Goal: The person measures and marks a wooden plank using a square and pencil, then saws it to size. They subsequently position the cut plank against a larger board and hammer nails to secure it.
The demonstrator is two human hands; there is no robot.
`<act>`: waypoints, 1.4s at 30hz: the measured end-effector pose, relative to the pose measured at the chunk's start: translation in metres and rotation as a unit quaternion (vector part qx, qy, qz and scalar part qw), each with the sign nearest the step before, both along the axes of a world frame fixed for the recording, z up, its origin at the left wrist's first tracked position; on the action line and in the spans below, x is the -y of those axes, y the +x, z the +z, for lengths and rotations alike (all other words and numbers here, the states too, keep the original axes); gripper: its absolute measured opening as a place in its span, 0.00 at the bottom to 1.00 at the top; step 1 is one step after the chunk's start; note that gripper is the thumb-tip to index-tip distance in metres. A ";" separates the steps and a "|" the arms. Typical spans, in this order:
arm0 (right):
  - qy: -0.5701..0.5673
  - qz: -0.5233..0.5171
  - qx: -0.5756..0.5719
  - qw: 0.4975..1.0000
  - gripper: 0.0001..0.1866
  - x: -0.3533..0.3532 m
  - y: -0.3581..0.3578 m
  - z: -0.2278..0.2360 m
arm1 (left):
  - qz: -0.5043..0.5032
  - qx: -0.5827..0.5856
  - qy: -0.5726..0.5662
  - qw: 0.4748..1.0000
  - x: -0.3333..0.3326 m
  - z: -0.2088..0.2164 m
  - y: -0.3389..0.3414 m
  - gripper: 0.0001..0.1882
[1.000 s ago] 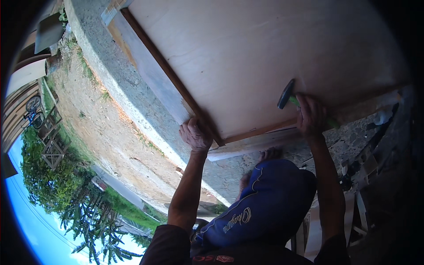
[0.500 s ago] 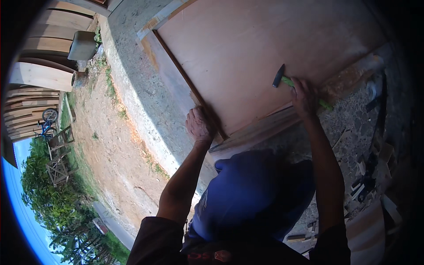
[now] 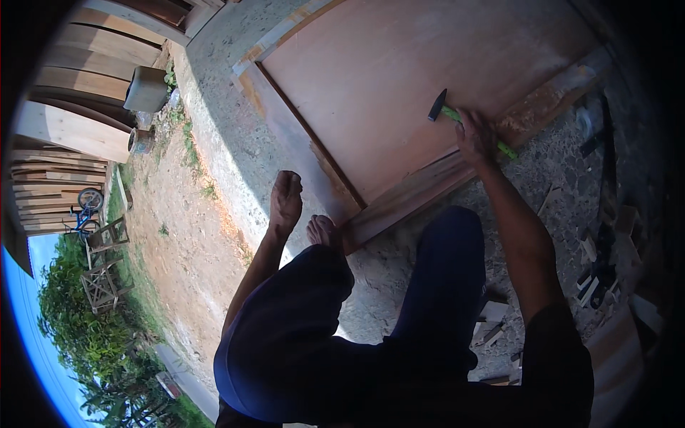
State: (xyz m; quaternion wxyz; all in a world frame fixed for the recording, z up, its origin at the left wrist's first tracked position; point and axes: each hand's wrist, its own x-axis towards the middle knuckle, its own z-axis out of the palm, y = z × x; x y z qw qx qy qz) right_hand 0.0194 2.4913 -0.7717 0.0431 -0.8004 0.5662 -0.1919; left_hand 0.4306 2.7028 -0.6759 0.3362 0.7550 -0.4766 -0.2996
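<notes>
My right hand (image 3: 476, 135) is wrapped round the green handle of a hammer (image 3: 447, 108), whose dark head lies over a large wooden panel (image 3: 399, 78). The hammer is close above the panel or resting on it; I cannot tell which. To the left, clear of the frame, my left hand (image 3: 285, 203) is raised with its fingers curled in, and whatever may be inside is hidden. A narrow brown wooden strip (image 3: 310, 132) runs along the panel's left inner edge, beside the pale frame board (image 3: 292, 143). Near the frame's lower corner is my bare foot (image 3: 323, 232).
Wood offcuts (image 3: 591, 285) and dark scraps litter the rough concrete floor at right. A sunlit dirt yard (image 3: 178, 250) lies to the left, with a grey container (image 3: 146, 89), stacked planks (image 3: 61, 175), a blue bicycle (image 3: 87, 207) and a wooden stand (image 3: 103, 282).
My left hand has come off the strip and moved left, its fingers now curled. My legs have parted, uncovering the foot. The hammer stays in my right hand, slightly shifted in view.
</notes>
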 end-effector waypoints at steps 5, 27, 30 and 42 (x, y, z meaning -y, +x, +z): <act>-0.020 0.004 -0.018 1.000 0.23 0.002 0.006 0.007 | 0.010 -0.097 -0.078 0.992 -0.019 0.009 0.009 0.09; 0.243 0.463 -0.051 0.851 0.33 -0.147 0.111 0.084 | 0.103 -0.364 0.034 0.925 0.001 -0.047 0.003 0.06; 0.213 0.473 0.035 0.854 0.38 -0.139 0.115 0.090 | 0.093 -0.357 0.061 0.928 -0.004 -0.050 0.000 0.05; 0.478 0.055 0.271 0.834 0.29 -0.104 0.120 0.120 | -0.122 -0.098 0.209 0.965 0.017 -0.036 -0.028 0.08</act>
